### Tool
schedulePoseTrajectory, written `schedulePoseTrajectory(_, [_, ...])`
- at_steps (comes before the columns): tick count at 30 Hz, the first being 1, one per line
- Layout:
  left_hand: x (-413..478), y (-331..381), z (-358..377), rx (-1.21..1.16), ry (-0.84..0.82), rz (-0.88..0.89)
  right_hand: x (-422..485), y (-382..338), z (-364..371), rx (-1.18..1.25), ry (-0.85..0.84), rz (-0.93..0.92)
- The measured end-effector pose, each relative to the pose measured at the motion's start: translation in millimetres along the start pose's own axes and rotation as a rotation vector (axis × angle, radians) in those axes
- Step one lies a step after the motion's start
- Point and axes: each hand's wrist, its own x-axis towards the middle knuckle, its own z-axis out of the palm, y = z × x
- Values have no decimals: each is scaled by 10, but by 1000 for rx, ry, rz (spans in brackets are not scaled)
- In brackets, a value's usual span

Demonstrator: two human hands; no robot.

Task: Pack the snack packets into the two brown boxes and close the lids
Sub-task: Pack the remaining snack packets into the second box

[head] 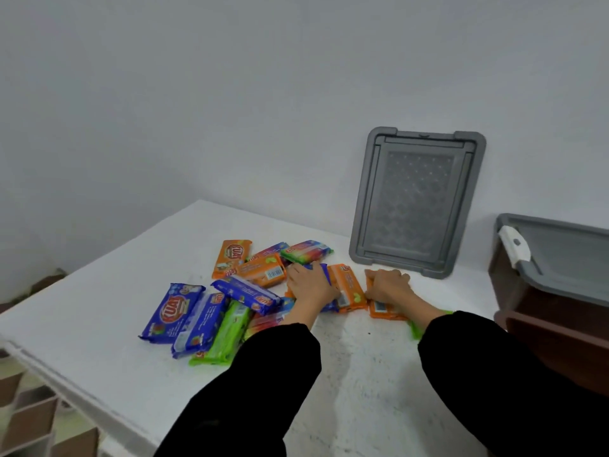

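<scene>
The left hand (311, 285) clasps a glossy blue foil packet (325, 275); the right hand (389, 285) curls round a flat orange plastic packet (384, 311).

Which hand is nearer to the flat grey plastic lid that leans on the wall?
Right. The right hand sits just in front of the flat grey plastic lid; the left hand is further left, among the snack packets.

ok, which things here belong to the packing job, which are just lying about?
Job: colourful snack packets; brown plastic box with grey rim; grey rectangular plastic lid leaning on the wall.
Lying about: brown-and-white compartment racks on the floor, lower left.
</scene>
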Motion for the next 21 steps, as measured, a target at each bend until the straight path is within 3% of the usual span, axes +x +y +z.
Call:
schedulePoseTrajectory(5, [-29, -30, -32, -98, 37, 8, -151, 17, -130, 0, 27, -37])
schedulePoseTrajectory(9, [-105, -52, -58, -179, 68, 42, -351, 97, -361, 325, 27, -57])
schedulePoseTrajectory(11, [-166, -31, -122, -179, 77, 121, -495, 190, -533, 463, 44, -84])
schedulePoseTrajectory(18, [-675, 408, -569, -168, 24, 497, -1117, 900, -1059, 609, 78, -175])
schedulePoseTrajectory(21, [-1024, 714, -647, -223, -5, 670, -1389, 1318, -1164, 920, 135, -191])
